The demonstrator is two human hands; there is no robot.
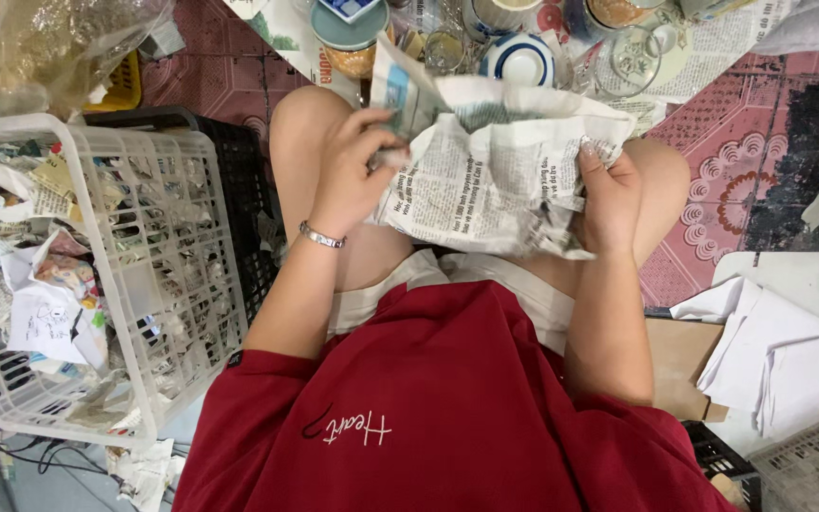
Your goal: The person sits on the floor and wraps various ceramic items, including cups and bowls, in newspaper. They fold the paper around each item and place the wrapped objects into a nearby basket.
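— What are the hands doing?

— The left hand [353, 175], with a silver bracelet [320, 235] at the wrist, pinches the left edge of a crumpled newspaper bundle [485, 175], fingers curled shut on the paper. The right hand [609, 194] clamps the bundle's right side, thumb on top.

— Where does the bundle sit?

— Above the person's bare knees, held up between both hands over the lap. Whatever it wraps is hidden inside the paper.

— And around them?

— Just past the knees, on spread newspaper sheets [713, 66] on the patterned floor [713, 180], stand dishes: a blue-striped white bowl [520, 59], a clear glass [627, 59], a pale green plate [348, 33]. On the person's left is a white plastic basket [182, 246] full of crumpled paper scraps, with a black crate [244, 199] beside it. On the right lies a stack of white paper [789, 351] and a piece of brown cardboard [680, 365].
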